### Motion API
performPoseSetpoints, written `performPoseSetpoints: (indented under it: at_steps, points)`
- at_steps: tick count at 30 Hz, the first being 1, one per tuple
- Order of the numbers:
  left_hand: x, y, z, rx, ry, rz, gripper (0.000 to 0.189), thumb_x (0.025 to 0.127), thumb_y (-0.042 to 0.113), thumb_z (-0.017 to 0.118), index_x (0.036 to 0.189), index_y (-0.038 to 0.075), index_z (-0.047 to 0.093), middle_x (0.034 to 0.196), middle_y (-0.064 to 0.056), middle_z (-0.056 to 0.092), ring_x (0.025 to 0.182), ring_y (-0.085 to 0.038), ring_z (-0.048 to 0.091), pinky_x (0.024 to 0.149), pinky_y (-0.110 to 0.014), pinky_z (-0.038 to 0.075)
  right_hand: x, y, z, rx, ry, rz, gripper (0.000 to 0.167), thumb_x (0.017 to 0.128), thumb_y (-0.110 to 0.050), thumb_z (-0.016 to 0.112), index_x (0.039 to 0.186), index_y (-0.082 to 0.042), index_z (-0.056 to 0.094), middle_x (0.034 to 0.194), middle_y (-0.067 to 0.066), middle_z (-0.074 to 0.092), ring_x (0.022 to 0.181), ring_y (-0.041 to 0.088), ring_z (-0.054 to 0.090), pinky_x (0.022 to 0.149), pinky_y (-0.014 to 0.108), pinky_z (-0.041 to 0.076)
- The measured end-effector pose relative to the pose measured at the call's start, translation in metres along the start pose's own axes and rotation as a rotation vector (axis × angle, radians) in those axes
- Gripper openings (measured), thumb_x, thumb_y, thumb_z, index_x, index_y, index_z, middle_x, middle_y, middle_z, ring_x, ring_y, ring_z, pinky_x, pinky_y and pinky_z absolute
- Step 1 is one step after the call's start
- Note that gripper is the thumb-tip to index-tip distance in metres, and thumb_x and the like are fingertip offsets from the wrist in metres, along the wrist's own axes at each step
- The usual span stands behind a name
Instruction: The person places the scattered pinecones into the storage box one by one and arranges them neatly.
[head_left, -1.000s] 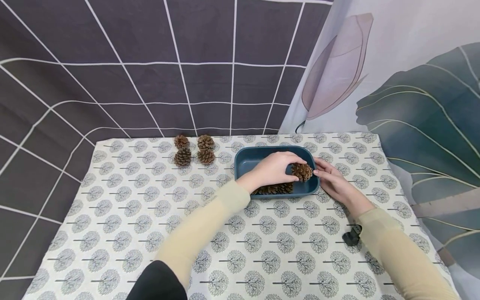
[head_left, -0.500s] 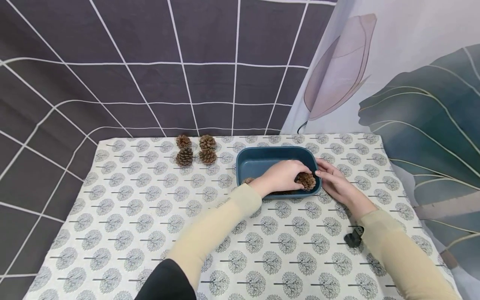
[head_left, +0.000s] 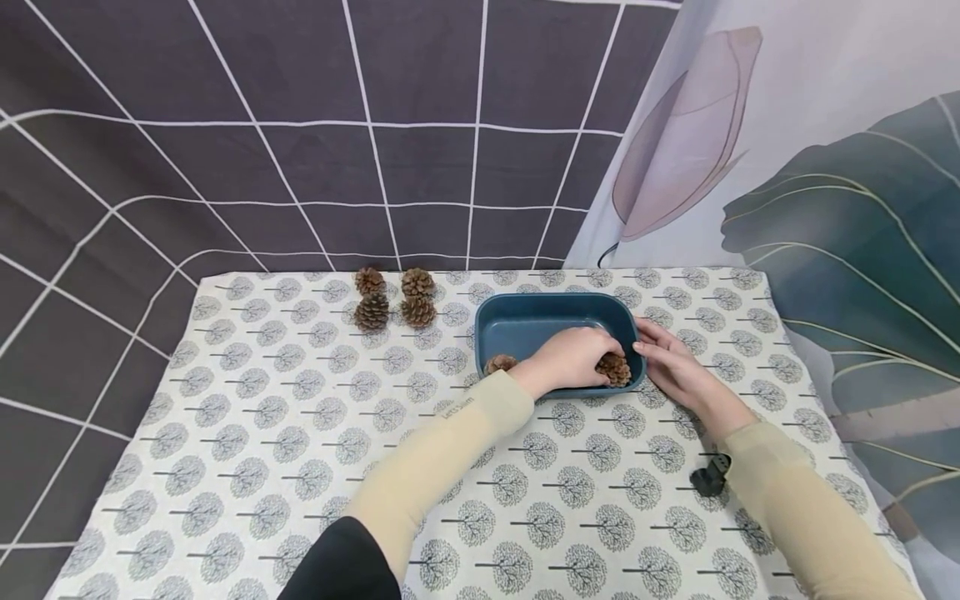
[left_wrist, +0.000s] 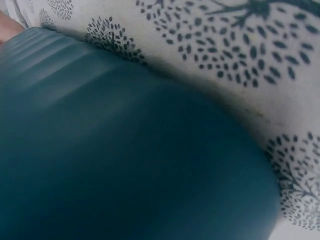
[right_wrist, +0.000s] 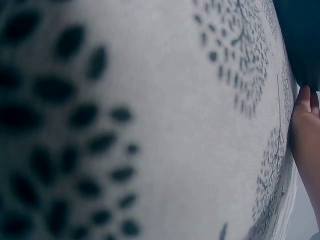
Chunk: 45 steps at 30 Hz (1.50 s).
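Note:
A dark teal rectangular box (head_left: 517, 307) stands on the table. My left hand (head_left: 573, 354) reaches inside, its fingers curled over a brown pine cone (head_left: 615, 369) at the right end. Part of that cone is hidden under the hand. Another pine cone (head_left: 501, 363) shows in the front left corner, beside the left wrist. Against the box's outer right end rests my right hand (head_left: 671, 367), fingers fairly straight and thumb at the rim. The left wrist view is filled by the box's outer wall (left_wrist: 125, 140); in the right wrist view a hand (right_wrist: 304, 135) touches the box (right_wrist: 300, 40).
Several pine cones (head_left: 372, 312) stand grouped at the back of the table, left of the box. A small black object (head_left: 708, 477) is by the right sleeve. Tree-print cloth (head_left: 300, 433) covers the table, and a dark grid-patterned curtain (head_left: 300, 158) hangs behind it.
My left hand has lowered the pine cone deeper into the right end of the box. The front left cone has come into view beside the wrist. My right hand stays at the box's end.

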<state>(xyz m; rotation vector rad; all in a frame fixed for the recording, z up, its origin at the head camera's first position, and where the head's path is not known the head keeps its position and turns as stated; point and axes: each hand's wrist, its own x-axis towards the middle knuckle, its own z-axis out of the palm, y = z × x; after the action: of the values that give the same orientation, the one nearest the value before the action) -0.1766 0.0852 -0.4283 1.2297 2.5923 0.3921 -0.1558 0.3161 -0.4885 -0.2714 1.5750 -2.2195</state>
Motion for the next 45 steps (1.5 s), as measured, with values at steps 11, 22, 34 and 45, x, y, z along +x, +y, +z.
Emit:
performPoseSetpoints:
  at_steps: [11,22,34,45]
  points:
    - [0.000,-0.002,-0.003,-0.002,-0.020,0.036,0.045,0.094,0.030,0.082,0.137,0.020,0.071,0.139,0.003,0.071,0.131,-0.013,0.065,0.116,-0.025,0.051,-0.001,0.000,-0.002,-0.008,-0.002,0.000,0.046,0.109,0.007,0.041,0.145,-0.018,0.056,0.137,-0.002,0.066,0.120,0.007,0.068,0.105,0.020,0.057]
    - [-0.003,-0.005,-0.002,-0.030,-0.008,0.047,0.045,0.095,0.031,0.082,0.137,0.022,0.071,0.140,0.005,0.070,0.133,-0.012,0.064,0.117,-0.026,0.050,0.001,0.000,-0.001,0.005,0.011,0.001,0.044,0.108,0.005,0.046,0.144,-0.018,0.057,0.138,-0.003,0.066,0.122,0.008,0.067,0.106,0.019,0.056]
    - [-0.011,-0.005,-0.015,-0.060,-0.009,0.046,0.045,0.096,0.029,0.081,0.139,0.022,0.070,0.144,0.003,0.068,0.138,-0.013,0.061,0.122,-0.026,0.046,0.000,0.000,-0.002,0.002,0.014,0.003,0.045,0.108,0.006,0.045,0.142,-0.021,0.059,0.138,-0.004,0.066,0.121,0.006,0.068,0.107,0.019,0.056]
    - [-0.029,-0.024,-0.029,-0.132,0.053,0.039,0.040,0.099,0.024,0.077,0.138,0.018,0.070,0.147,0.001,0.067,0.141,-0.016,0.059,0.124,-0.029,0.045,0.001,0.001,-0.001,0.036,0.027,0.009,0.044,0.108,0.006,0.048,0.140,-0.020,0.061,0.136,-0.003,0.066,0.121,0.008,0.066,0.107,0.019,0.055]
